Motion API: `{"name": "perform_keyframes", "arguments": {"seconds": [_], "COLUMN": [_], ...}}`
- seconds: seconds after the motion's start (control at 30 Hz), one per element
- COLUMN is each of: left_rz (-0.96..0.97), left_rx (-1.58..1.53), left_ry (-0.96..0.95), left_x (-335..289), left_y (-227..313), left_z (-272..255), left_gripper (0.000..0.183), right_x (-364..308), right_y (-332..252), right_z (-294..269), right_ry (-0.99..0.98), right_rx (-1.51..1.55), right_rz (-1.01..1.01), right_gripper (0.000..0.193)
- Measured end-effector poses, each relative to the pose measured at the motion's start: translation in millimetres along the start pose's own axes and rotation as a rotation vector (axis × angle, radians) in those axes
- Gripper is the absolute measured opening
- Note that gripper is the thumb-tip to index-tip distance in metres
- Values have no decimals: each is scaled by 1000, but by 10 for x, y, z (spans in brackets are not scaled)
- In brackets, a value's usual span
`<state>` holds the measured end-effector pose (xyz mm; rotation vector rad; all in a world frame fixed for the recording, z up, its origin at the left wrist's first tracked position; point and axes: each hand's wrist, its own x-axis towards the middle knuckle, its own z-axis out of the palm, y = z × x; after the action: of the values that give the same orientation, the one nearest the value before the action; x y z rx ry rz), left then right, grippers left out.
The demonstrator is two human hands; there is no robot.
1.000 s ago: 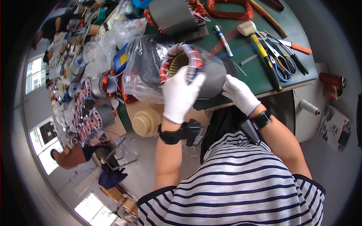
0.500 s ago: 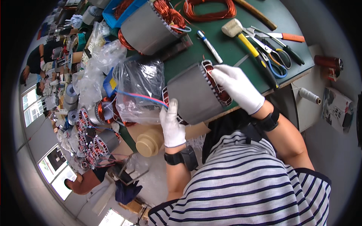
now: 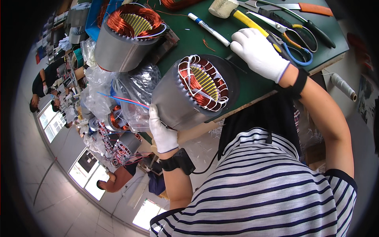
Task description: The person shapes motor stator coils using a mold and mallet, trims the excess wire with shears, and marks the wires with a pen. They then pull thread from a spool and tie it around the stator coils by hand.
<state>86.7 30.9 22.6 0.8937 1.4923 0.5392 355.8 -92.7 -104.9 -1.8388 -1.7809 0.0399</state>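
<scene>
My left hand [image 3: 162,134], in a white glove, grips a grey metal cylinder [image 3: 173,96] low on its left side; the thumb lies along the wall and the other fingers are mostly hidden. The cylinder leans at the near edge of a green table [image 3: 254,86], its open end facing up and toward the right. Inside that end sits a ring of copper windings [image 3: 194,83] laced with white cord, around yellow strips. Pink and blue wires [image 3: 132,102] run out to the left, past my thumb and over clear plastic bags [image 3: 138,85].

My gloved right hand [image 3: 256,53] is apart from the cylinder, over the table, fingers curled beside the end of a white marker [image 3: 207,28]; I cannot tell whether they close on anything. Beyond it lie a yellow-handled mallet [image 3: 220,8] and scissors [image 3: 272,23]. A larger wound cylinder [image 3: 120,49] stands farther left.
</scene>
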Motion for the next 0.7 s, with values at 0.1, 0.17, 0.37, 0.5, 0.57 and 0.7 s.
{"name": "perform_keyframes", "arguments": {"seconds": [0.1,0.17,0.37,0.5,0.57,0.7], "left_rz": [66,544,779,634,427,306], "left_rx": [96,746,685,479,141,60], "left_ry": [-45,-43,231,-610,-737,-519], "left_x": [8,-3,-298,-614,-599,-582], "left_y": [-32,-148,46,282,241,200], "left_z": [-88,-242,240,602,546,73], "left_gripper": [48,51,49,47,46,39], "right_x": [42,22,8,311,494,720], "right_y": [-218,-334,-619,-988,-1157,-1440], "right_z": [-142,-249,-643,-845,-858,-763], "right_ry": [125,76,-32,32,-26,-110], "right_rx": [423,677,1291,1484,1443,880], "right_rz": [271,473,778,464,409,308], "right_gripper": [17,15,18,19,22,30]}}
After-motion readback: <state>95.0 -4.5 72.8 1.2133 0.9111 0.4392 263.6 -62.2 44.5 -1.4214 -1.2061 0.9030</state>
